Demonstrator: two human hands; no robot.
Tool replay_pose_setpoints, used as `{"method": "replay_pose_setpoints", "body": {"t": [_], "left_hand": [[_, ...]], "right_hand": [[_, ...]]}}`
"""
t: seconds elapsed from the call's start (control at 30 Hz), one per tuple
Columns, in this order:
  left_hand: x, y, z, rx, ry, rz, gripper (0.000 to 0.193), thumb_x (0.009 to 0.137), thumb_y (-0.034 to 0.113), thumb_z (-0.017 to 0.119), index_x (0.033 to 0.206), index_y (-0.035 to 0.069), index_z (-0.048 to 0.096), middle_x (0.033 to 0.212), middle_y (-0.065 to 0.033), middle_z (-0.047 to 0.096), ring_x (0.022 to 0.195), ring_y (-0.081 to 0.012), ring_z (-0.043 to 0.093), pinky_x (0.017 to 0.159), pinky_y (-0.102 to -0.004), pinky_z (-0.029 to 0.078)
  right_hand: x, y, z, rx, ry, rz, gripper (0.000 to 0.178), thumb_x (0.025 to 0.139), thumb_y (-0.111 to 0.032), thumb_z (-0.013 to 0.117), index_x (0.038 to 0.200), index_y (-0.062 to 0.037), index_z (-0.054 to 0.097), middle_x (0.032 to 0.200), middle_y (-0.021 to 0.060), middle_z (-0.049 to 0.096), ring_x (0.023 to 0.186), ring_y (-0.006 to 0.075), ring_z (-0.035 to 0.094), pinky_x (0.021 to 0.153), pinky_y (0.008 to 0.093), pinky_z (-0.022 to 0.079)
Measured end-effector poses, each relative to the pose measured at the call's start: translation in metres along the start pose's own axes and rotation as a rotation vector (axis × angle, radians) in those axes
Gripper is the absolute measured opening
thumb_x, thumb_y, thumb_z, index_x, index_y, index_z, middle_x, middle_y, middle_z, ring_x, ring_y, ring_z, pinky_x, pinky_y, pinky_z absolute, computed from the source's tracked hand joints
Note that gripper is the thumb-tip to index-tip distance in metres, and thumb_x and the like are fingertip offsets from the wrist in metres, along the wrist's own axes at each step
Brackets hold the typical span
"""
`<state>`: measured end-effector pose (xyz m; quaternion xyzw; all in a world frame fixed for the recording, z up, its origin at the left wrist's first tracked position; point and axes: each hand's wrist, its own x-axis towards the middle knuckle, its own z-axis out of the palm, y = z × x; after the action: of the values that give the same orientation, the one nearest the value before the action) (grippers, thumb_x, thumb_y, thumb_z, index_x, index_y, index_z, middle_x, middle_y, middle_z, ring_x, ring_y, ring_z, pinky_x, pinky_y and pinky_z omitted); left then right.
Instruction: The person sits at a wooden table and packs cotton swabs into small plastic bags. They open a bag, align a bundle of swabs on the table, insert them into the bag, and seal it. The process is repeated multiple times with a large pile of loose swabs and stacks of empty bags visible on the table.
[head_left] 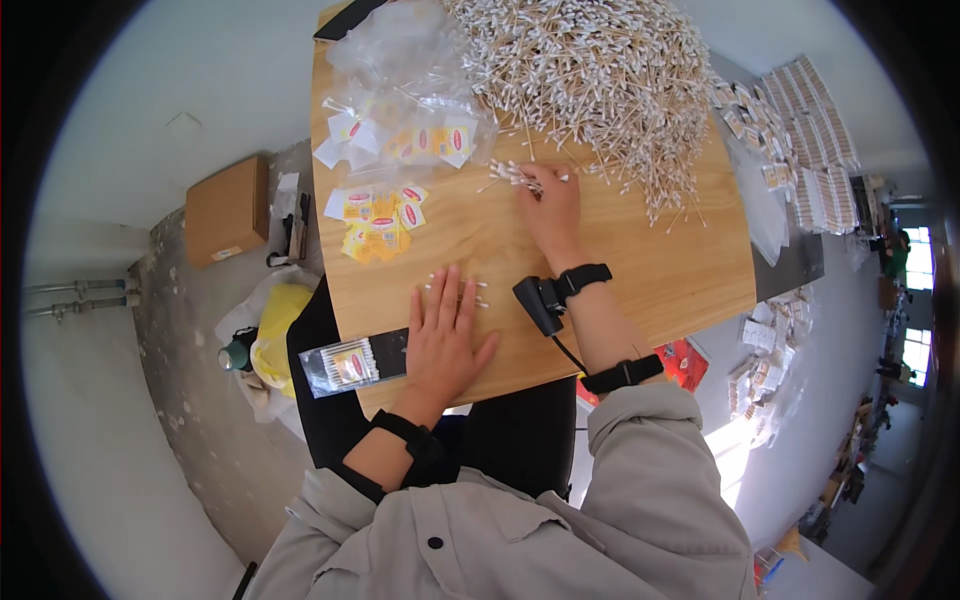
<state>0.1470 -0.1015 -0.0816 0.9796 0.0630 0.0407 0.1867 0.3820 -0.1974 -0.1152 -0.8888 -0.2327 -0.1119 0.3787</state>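
My left hand (pixel 442 335) lies flat near the table's front edge, fingers stretched out over a few cotton swabs; white swab tips (pixel 482 294) show beside the fingers. Farther off, my right hand (pixel 552 208) is closed around a small bunch of cotton swabs (pixel 512 174), tips pointing left. Beyond it spreads a big heap of loose cotton swabs (pixel 600 80) with wooden sticks. A clear bag packed with swabs (pixel 350 366) sits left of my left hand, on a dark strip at the table edge. Yellow and white printed cards (pixel 378 225) form a small pile on the left.
Clear plastic bags (pixel 400 60) and more cards cover the table's far left. Bundled packs (pixel 812 130) are stacked right of the wooden table (pixel 660 270), with further packs (pixel 770 360) lower down. A cardboard box (pixel 228 210) stands on the floor at left.
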Motion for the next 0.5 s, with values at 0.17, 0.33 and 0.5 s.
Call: {"method": "replay_pose_setpoints", "body": {"t": [0.17,0.33,0.5], "left_hand": [[-0.002,-0.003,-0.001,0.001,0.016,0.001,0.081,0.084,0.042,0.065,0.149,0.004,0.033,0.157,-0.0174,0.025,0.147,-0.0331,0.021,0.118,-0.0522,0.015],[0.000,-0.002,0.000,-0.007,0.029,0.015,0.081,0.083,0.041,0.066,0.148,0.004,0.034,0.157,-0.0175,0.026,0.147,-0.0333,0.022,0.118,-0.0523,0.016],[0.001,-0.001,0.002,-0.014,0.031,0.015,0.082,0.083,0.041,0.066,0.149,0.005,0.034,0.157,-0.0171,0.026,0.147,-0.0325,0.022,0.118,-0.0525,0.016]], "right_hand": [[-0.024,-0.021,-0.020,0.270,-0.049,0.101,0.023,0.085,-0.007,0.066,0.107,-0.0058,0.069,0.091,0.0128,0.062,0.073,0.0263,0.062,0.067,0.0336,0.050],[0.000,-0.011,-0.031,0.259,-0.081,0.158,0.028,0.085,-0.008,0.066,0.114,-0.0059,0.066,0.094,0.0155,0.060,0.080,0.0285,0.062,0.069,0.0353,0.050],[0.033,0.027,-0.030,-0.173,0.171,-0.096,0.033,0.082,-0.012,0.071,0.115,-0.0102,0.066,0.103,0.0134,0.057,0.095,0.0307,0.059,0.077,0.0376,0.050]]}}
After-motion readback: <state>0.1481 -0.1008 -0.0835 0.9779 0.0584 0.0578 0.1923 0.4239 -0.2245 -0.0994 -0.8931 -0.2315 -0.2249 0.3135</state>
